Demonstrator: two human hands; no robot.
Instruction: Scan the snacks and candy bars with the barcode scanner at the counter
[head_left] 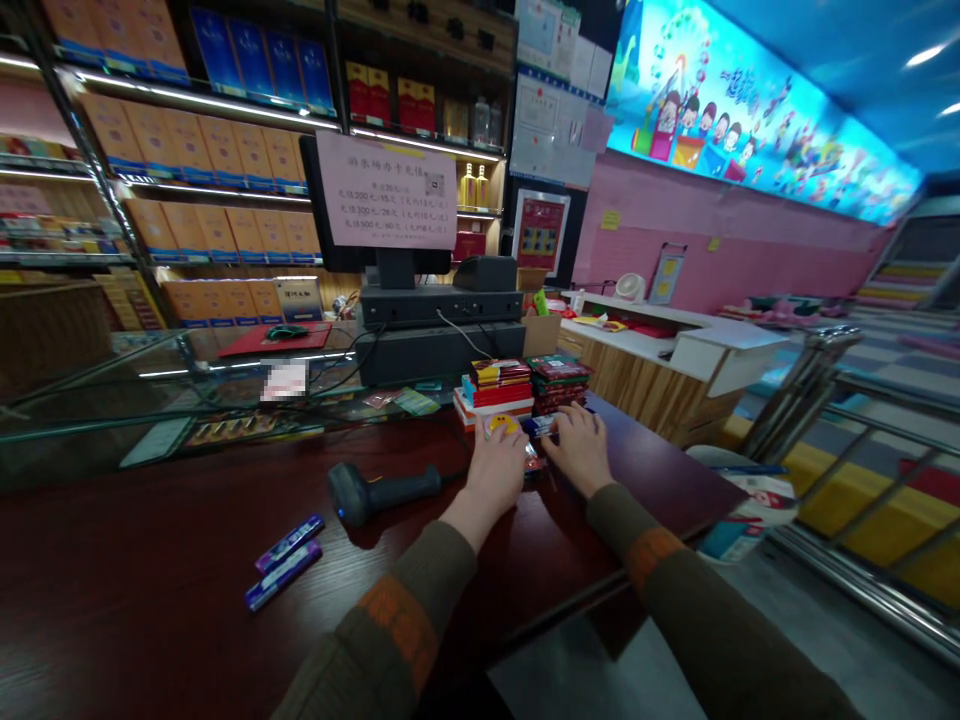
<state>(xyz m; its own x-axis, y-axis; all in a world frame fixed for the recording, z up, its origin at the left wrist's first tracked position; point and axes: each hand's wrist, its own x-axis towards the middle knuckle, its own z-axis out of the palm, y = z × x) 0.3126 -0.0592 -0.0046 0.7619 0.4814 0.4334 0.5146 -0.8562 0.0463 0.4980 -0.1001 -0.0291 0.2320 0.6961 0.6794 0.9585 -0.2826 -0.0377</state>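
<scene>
Standing ahead were packet stacks (496, 388), scanner (386, 492) leftward; a yellow packet (501, 425) lay at the left hand (495, 462), right hand (579, 450) alongside; either grip I couldn't tell.

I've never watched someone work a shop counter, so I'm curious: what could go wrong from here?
The right hand is just in front of the stack of dark red packets, so a nudge might topple it. The left hand is near the handheld barcode scanner; a sideways sweep could knock it across the wooden counter.
</scene>
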